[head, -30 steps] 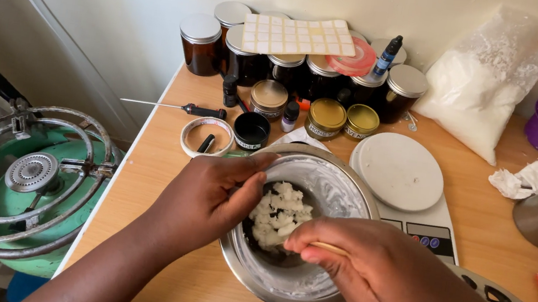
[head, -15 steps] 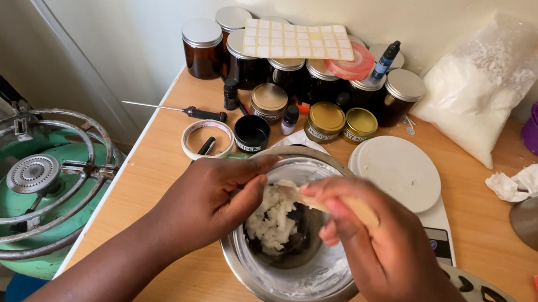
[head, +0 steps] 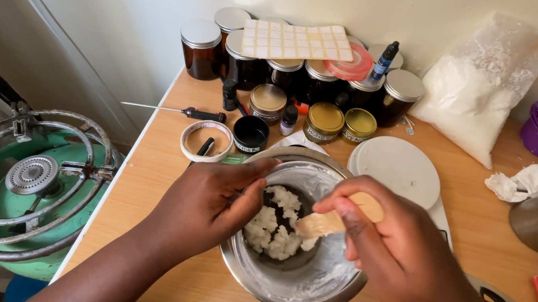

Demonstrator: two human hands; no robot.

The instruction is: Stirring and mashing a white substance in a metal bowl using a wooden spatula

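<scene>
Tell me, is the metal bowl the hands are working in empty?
No. The metal bowl holds white, lumpy clumps, and the right hand presses a wooden stick into them.
</scene>
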